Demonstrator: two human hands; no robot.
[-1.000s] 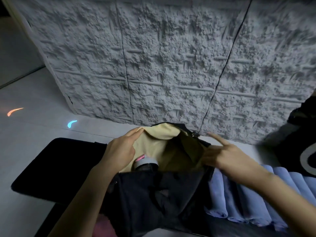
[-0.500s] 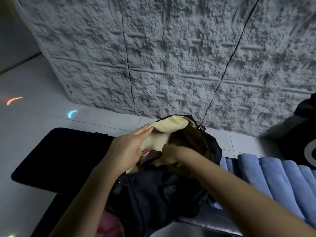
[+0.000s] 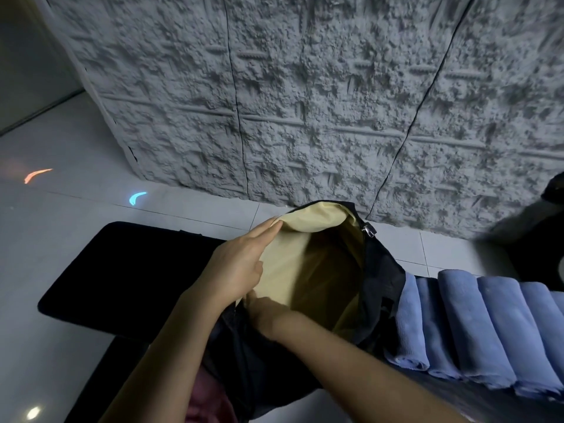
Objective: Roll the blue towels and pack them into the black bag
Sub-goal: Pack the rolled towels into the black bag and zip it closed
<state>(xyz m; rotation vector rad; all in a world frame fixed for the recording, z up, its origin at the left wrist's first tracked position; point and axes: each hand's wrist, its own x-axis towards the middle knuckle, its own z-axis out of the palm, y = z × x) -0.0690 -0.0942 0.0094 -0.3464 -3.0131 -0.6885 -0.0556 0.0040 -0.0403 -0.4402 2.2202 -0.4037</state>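
Head view: black bag [image 3: 381,270] gaped open, cream lining [image 3: 305,239] showing;
Left hand [image 3: 238,267]: straight fingers pressed flat on the bag's left rim;
Right hand [image 3: 268,312]: down inside the bag, fingers hidden, so I could not tell its grip;
Blue towels [image 3: 476,325]: rolled, in a row against the bag's right side.

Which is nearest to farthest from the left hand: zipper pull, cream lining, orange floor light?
1. The cream lining, touched by the left hand.
2. The zipper pull, to the right, on the rim of the black bag.
3. The orange floor light, far to the left.
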